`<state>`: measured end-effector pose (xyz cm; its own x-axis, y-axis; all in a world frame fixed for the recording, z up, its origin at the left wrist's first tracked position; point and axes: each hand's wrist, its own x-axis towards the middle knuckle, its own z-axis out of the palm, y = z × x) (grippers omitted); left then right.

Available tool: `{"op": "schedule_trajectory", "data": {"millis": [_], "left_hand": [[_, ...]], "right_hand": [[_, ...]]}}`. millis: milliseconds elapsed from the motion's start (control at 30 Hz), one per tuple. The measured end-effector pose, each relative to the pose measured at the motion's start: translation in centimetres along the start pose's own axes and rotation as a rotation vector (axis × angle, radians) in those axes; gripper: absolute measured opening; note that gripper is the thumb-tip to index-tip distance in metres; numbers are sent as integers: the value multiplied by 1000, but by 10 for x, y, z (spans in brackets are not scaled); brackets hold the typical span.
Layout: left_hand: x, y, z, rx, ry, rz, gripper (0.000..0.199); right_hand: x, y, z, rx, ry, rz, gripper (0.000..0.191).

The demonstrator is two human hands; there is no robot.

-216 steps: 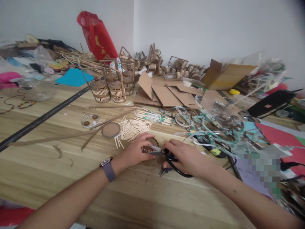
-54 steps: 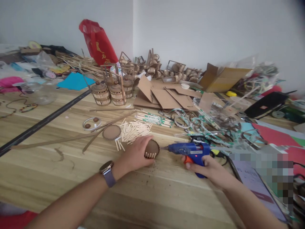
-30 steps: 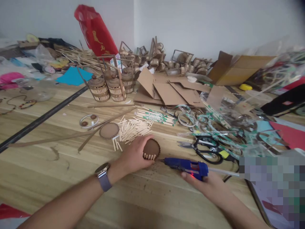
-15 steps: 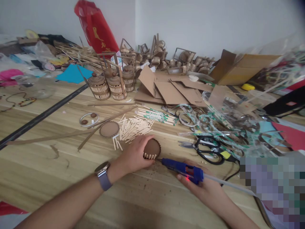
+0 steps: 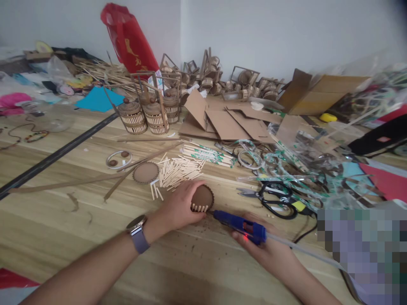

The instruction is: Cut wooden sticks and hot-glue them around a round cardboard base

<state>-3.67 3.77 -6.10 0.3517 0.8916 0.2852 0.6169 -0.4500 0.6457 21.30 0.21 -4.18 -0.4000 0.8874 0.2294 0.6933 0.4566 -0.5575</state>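
My left hand (image 5: 182, 202), with a watch on its wrist, grips the left edge of a round cardboard piece (image 5: 202, 197). Several short sticks (image 5: 199, 208) stand along its near rim. My right hand (image 5: 265, 248) is wrapped round a blue glue gun (image 5: 240, 225) with a red light; its tip is at the rim's near right side. Beyond my left hand lies a pile of short wooden sticks (image 5: 181, 170), next to another round cardboard piece (image 5: 145, 172).
Black scissors (image 5: 278, 199) lie right of the round piece. Farther back stand small stick-covered buckets (image 5: 132, 117), cardboard sheets (image 5: 227, 123) and an open box (image 5: 321, 95). Wrapped sticks (image 5: 206, 155) and plastic wrappers (image 5: 289, 165) lie mid-table.
My right hand and the glue gun have shifted slightly left, bringing the tip closer to the rim. My left hand holds the round piece almost unmoved.
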Motion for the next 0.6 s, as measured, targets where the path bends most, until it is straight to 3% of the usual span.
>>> {"op": "schedule_trajectory", "data": {"millis": [600], "left_hand": [[-1,0,0,-18,-12,-11,75]], "right_hand": [[4,-7,-3,23,-2,7,25]]}}
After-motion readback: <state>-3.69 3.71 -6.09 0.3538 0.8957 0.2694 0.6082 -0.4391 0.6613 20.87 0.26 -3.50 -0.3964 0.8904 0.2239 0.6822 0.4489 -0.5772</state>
